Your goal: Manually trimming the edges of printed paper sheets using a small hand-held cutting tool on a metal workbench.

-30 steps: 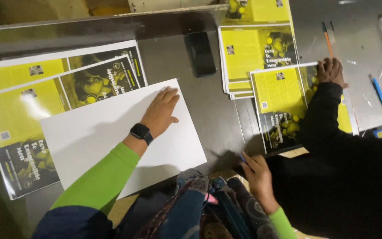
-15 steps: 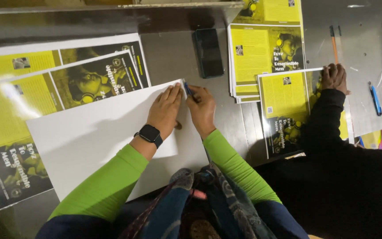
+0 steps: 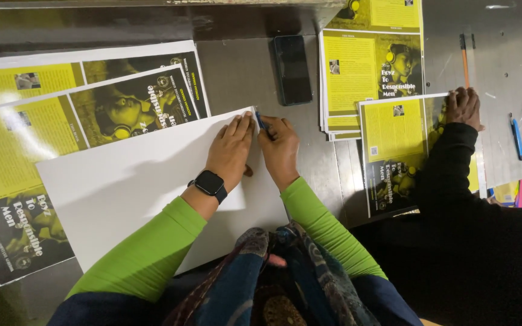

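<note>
Broadly, a white sheet (image 3: pixel 140 187) is lying across yellow-and-black printed covers (image 3: pixel 61 115) — the left hand (image 3: pixel 231 151) pressing flat, open, at its top corner, the right hand (image 3: pixel 280 148) pinching a small blue tool (image 3: pixel 260 121) there — beside a black phone (image 3: pixel 292 69).

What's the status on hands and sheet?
Left hand flat on white sheet. Right hand pinches small blue tool at sheet's top corner. Phone and printed covers lie nearby, not blocking.
</note>
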